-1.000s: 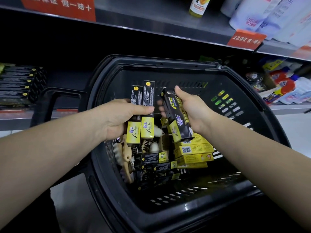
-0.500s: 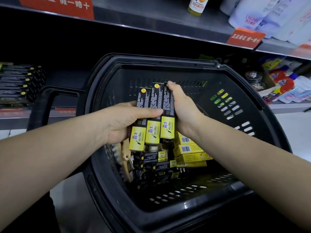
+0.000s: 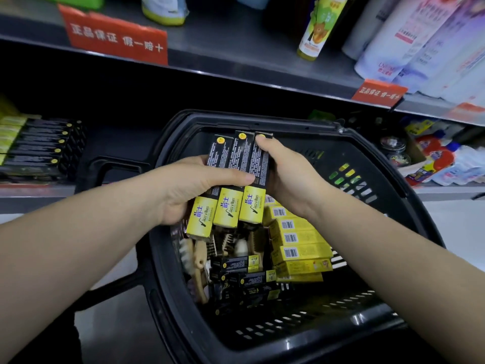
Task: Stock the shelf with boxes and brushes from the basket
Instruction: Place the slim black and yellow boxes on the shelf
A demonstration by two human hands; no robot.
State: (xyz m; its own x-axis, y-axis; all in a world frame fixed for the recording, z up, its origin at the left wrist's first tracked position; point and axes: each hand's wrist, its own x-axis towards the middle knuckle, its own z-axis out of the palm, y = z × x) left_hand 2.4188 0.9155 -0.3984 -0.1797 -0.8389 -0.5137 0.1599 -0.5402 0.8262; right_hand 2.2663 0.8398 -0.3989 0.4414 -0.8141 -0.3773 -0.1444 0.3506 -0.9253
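the black plastic basket (image 3: pixel 262 119) is filling the centre; the shelf row of matching boxes (image 3: pixel 39 151) is lying at middle left, nearer the left hand (image 3: pixel 189 190). three long black-and-yellow cardboard boxes (image 3: pixel 244 153) are pointing up-frame, side by side, both grips clasping them, the right hand (image 3: pixel 291 177) cupping their right edge.

Overhead light is falling on the upper shelf (image 3: pixel 236 56); the recess beneath is lying in deep shadow, the basket (image 3: pixel 301 345) interior showing dim. Wide-angle bending is curving the edges; white packs (image 3: pixel 388 48) are blurring.
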